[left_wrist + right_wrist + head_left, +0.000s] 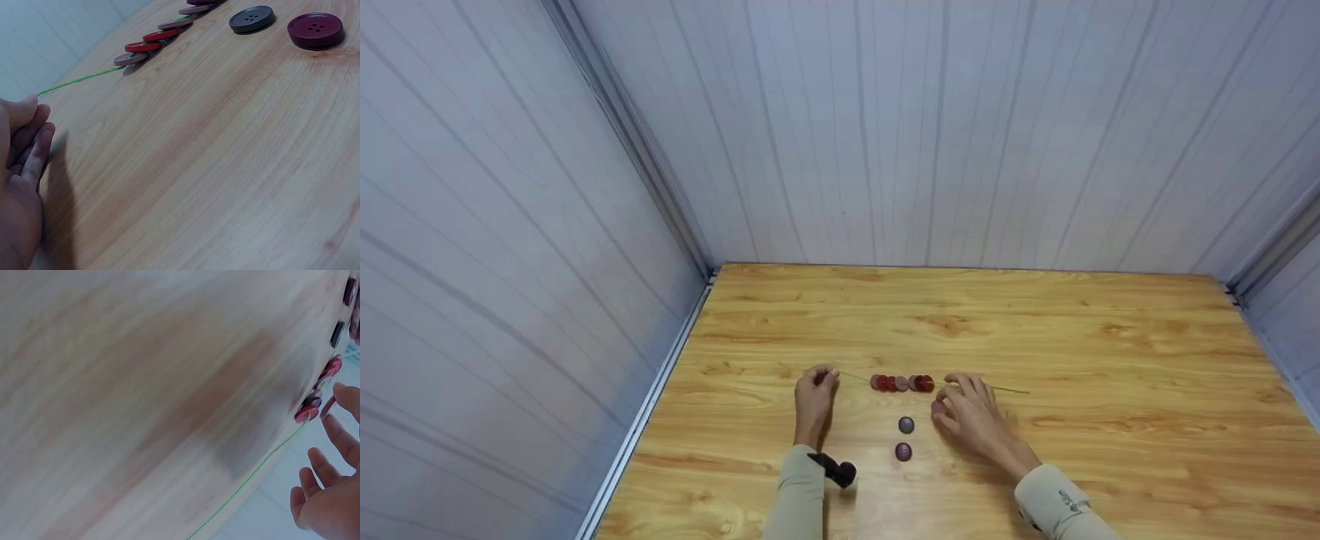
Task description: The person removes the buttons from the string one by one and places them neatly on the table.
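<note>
A row of overlapping red, pinkish and dark buttons (901, 383) is threaded on a green string (79, 80) lying across the table. At the row's left, my left hand (813, 405) pinches the string's end between thumb and fingertips. My right hand (973, 416) is just right of the row, holding a pinkish button (328, 406) between thumb and index finger, its other fingers spread. The string's right end (1011, 390) trails past that hand. Nearer to me lie two loose four-hole buttons, one dark grey (251, 19) and one purple (316, 29).
The wood-grain table (1110, 360) extends to a pale panel wall (900, 150) at the back. Another panel wall (495, 262) rises along its left edge. A black camera mount (838, 471) sticks out from the left sleeve (799, 487).
</note>
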Available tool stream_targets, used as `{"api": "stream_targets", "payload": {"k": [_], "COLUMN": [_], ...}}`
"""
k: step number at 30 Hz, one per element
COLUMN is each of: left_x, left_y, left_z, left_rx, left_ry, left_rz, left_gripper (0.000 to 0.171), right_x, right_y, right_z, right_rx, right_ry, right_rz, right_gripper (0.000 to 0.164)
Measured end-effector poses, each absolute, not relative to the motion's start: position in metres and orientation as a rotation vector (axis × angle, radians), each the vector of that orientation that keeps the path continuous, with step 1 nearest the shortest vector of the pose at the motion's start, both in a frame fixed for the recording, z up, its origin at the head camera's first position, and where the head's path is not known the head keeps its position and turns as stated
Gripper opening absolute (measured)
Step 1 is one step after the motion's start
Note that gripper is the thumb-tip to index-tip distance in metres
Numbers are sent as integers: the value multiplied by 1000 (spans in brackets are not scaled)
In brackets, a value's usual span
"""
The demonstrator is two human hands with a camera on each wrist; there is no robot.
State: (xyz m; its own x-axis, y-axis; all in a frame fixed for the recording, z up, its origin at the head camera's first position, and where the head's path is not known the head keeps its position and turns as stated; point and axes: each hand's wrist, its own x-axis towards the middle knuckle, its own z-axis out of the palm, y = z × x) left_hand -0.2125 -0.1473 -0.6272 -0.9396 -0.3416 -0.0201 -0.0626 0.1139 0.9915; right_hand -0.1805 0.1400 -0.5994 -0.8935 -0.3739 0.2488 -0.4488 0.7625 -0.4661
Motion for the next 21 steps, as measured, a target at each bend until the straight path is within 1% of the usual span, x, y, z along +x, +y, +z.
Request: {"api": "stream_targets", "payload": {"k": [12, 21], "left_x": [-214, -213], "left_y": [-147, -148], "left_z": [-628, -628], "left_rx": [424, 407], "left_ry": [-2214, -2208], "left_rz": [-1848, -1876], "left_gripper": [10, 14], "right_x": [-175, -174], "right_y": [132, 127], "right_z": [-602, -606], "right_rx": [735, 787], "right_ry": [-2853, -2782], "right_rz": [800, 778], "right_gripper": [20, 13]}}
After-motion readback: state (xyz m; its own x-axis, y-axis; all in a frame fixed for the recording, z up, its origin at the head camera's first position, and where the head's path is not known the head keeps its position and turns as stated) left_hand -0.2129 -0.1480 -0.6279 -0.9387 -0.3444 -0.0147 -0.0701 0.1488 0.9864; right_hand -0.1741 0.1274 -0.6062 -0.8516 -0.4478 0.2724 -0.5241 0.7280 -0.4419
